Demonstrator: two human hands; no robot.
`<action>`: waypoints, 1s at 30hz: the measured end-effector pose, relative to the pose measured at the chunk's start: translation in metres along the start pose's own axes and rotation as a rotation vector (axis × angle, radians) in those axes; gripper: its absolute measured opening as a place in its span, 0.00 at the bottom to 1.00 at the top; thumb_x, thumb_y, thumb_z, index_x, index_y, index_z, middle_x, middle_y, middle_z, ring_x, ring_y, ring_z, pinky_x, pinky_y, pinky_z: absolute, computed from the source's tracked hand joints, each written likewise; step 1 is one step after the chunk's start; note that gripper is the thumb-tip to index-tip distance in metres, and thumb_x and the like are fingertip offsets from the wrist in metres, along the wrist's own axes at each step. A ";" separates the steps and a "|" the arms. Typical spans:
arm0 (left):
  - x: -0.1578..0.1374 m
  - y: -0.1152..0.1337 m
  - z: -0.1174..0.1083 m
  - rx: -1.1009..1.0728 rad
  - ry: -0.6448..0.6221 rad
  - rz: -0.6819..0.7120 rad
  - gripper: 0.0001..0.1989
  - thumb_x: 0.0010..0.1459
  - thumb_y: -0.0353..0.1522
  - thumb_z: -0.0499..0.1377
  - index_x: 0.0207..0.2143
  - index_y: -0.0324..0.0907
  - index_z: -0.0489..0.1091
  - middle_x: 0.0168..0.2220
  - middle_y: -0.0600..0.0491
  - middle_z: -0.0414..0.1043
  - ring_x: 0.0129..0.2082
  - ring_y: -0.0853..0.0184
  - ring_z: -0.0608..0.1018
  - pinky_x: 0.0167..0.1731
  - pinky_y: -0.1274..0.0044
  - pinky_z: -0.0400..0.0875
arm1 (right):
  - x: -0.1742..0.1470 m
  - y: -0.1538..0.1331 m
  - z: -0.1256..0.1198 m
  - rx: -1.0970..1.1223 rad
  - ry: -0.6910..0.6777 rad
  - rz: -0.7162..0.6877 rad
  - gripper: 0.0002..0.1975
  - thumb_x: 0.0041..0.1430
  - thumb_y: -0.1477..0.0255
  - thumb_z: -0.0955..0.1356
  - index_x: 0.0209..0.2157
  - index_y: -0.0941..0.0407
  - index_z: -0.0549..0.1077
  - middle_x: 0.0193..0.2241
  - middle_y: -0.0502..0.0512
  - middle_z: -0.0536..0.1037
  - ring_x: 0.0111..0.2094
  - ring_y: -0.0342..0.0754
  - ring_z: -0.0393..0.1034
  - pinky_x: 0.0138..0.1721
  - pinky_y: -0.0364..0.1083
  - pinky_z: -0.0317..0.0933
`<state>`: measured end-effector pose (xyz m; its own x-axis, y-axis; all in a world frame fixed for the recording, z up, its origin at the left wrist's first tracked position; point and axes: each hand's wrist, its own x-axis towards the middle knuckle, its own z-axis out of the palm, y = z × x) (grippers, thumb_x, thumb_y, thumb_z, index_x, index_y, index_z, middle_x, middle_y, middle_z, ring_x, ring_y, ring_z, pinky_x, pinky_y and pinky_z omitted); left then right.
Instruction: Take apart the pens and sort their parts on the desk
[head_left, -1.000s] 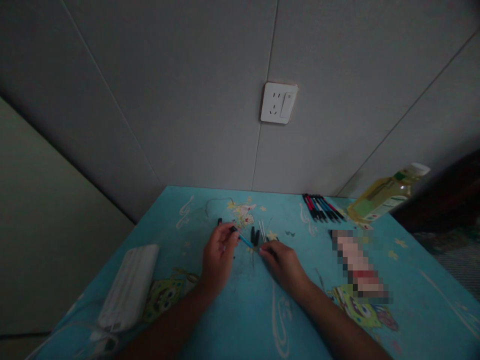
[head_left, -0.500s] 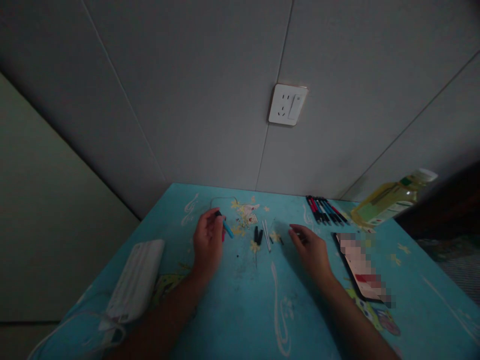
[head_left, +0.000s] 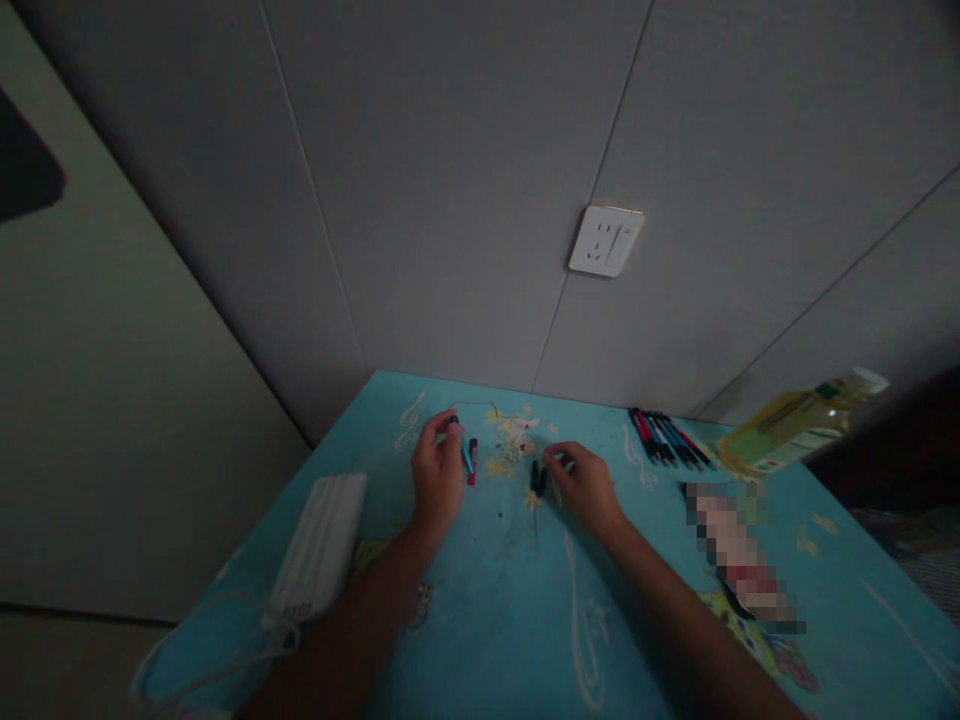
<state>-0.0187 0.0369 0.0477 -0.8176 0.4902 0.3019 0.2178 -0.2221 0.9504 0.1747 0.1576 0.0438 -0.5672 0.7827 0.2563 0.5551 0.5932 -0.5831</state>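
One bare L hand (head_left: 437, 470) pinches slim blue-and-blk pen barrel (head_left: 466, 456) over blue patterned bench (head_left: 487, 640), nr red-and-blk pen piece (head_left: 472, 464); R hand (head_left: 585, 482), grip unclear, curls beside two short blk tubes (head_left: 541, 484).

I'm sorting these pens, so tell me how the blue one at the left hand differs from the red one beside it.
The blue pen is held in the left hand; the red pen lies on the table. The blue pen slants down to the right in the picture; the red pen points almost straight away from the person. Both are slim.
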 end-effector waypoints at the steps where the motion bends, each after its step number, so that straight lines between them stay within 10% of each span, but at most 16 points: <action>1: 0.002 -0.001 -0.001 0.014 0.001 0.004 0.16 0.64 0.41 0.54 0.49 0.42 0.69 0.37 0.51 0.73 0.26 0.73 0.75 0.24 0.82 0.70 | 0.010 -0.009 0.010 -0.015 -0.024 -0.014 0.13 0.62 0.65 0.63 0.39 0.57 0.76 0.33 0.55 0.80 0.31 0.47 0.72 0.36 0.44 0.62; 12: 0.027 -0.032 -0.019 0.578 -0.139 0.190 0.13 0.63 0.34 0.51 0.45 0.41 0.71 0.39 0.47 0.76 0.33 0.65 0.77 0.36 0.74 0.69 | 0.061 -0.052 0.073 -0.145 -0.086 0.003 0.09 0.63 0.73 0.64 0.42 0.57 0.74 0.38 0.58 0.80 0.40 0.48 0.73 0.40 0.42 0.60; 23: 0.024 -0.043 -0.018 0.803 -0.226 0.128 0.10 0.62 0.34 0.53 0.41 0.42 0.72 0.38 0.45 0.76 0.36 0.60 0.77 0.38 0.72 0.66 | 0.043 -0.071 0.054 -0.222 -0.135 -0.041 0.17 0.63 0.75 0.63 0.53 0.56 0.69 0.45 0.60 0.78 0.47 0.49 0.71 0.47 0.44 0.58; 30: 0.028 -0.039 -0.019 0.741 -0.162 0.174 0.12 0.63 0.34 0.52 0.44 0.40 0.72 0.40 0.43 0.76 0.40 0.59 0.78 0.42 0.70 0.68 | 0.013 -0.100 0.085 -0.226 -0.162 0.004 0.14 0.62 0.69 0.65 0.48 0.58 0.72 0.38 0.63 0.79 0.38 0.52 0.74 0.39 0.46 0.61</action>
<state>-0.0606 0.0433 0.0178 -0.6634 0.6298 0.4041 0.6820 0.2866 0.6729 0.0605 0.0925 0.0396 -0.6446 0.7555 0.1173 0.6687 0.6315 -0.3925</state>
